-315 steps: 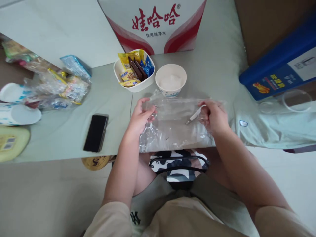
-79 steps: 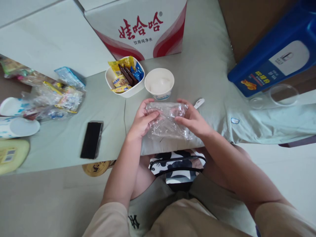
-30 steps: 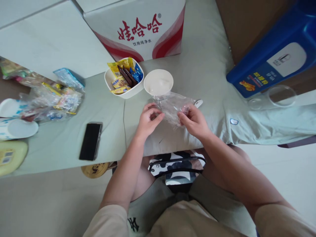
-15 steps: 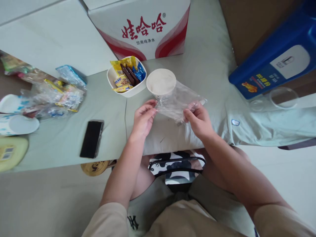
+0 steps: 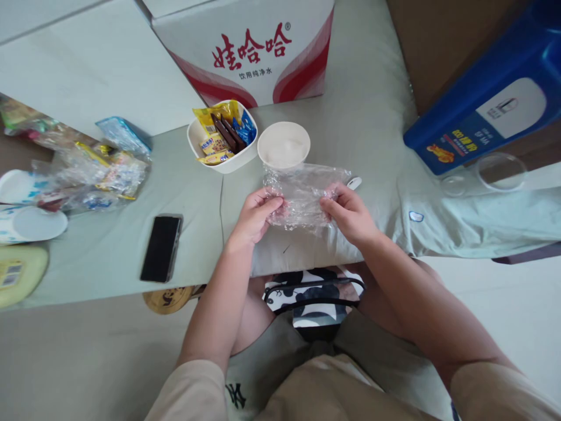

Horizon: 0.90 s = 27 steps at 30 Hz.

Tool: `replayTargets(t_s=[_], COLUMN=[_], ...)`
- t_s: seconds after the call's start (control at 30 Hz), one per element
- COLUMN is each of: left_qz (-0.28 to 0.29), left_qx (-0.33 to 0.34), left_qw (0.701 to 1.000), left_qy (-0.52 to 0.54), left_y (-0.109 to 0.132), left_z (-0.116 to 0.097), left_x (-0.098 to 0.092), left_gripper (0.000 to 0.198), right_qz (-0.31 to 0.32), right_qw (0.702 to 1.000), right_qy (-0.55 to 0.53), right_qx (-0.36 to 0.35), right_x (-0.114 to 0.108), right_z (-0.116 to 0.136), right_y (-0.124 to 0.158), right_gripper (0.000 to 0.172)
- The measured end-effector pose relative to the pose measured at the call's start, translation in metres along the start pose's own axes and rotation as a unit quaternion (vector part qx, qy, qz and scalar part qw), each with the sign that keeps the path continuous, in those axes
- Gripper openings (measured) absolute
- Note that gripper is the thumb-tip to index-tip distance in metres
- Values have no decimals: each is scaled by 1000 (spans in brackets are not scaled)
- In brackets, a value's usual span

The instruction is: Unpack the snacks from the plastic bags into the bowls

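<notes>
Between the left hand (image 5: 259, 215) and right hand (image 5: 349, 215), a crumpled, clear plastic bag (image 5: 303, 197) closes the direct gap. Ahead of the bag, a round white paper bowl (image 5: 268, 151) blocks the forward way; whether they touch is unclear. A white rounded-square tub (image 5: 240, 162) obstructs the left hand's forward-left path. Leftward, that hand has a bare strip of pale green cloth-covered worktop (image 5: 204, 216) before a black rectangular phone (image 5: 161, 248). Just beyond the right hand's fingers lies a small white-handled implement (image 5: 354, 183); rightward, open cloth reaches to a clear plastic cup (image 5: 502, 188) and tall blue plastic bottle (image 5: 471, 111).
</notes>
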<state>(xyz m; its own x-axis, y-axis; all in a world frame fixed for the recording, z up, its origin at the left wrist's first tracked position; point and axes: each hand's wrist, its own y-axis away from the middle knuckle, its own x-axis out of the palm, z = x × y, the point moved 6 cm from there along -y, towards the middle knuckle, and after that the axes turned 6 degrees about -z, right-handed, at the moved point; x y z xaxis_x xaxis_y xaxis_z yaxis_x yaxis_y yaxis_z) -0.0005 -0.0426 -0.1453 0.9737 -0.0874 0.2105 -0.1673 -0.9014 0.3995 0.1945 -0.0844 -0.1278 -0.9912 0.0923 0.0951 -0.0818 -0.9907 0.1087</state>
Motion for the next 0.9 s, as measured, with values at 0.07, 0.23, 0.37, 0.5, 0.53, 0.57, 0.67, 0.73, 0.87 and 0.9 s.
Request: replayTargets(t_s=[0.07,0.23,0.37,0.5,0.53,0.57,0.67,0.73,0.87,0.9], left_qz=[1,-13,-15,3,5,7,9,13,23,23], left_qx=[-3,-9,-8,9,10,11,15,15,24,32], left_qw=[1000,1000,1000,1000,999,999,998,998,999,999], left_qy=[2,-23,-4,27,32,37,53,54,17,1], left_y=[1,2,3,5,5,5,3,1,-1,-1], left_z=[-2,0,-1,-7,-9,-10,-12,-11,-8,-8], left_x=[-1,-2,-1,0,0,-1,-2,-1,0,0], left_gripper=[38,37,38,35,34,33,32,38,41,35], right_qz=[-8,46,60,29,23,19,1,-10,-16,-27], right_qw=[998,998,995,985,984,984,992,997,1000,999], right_qy=[68,47,-82,-165,-171,-169,-119,-72,-18,-17], right_qx=[4,18,20,42,49,53,45,28,0,-6], right_x=[-3,4,7,3,1,-1,-6,-8,-6,-6], right_z=[-2,-5,2,6,5,5,1,-1,-2,-1], right_y=[-1,1,3,1,1,0,-1,0,-1,-2], right_gripper=[36,36,31,22,21,22,36,42,36,37])
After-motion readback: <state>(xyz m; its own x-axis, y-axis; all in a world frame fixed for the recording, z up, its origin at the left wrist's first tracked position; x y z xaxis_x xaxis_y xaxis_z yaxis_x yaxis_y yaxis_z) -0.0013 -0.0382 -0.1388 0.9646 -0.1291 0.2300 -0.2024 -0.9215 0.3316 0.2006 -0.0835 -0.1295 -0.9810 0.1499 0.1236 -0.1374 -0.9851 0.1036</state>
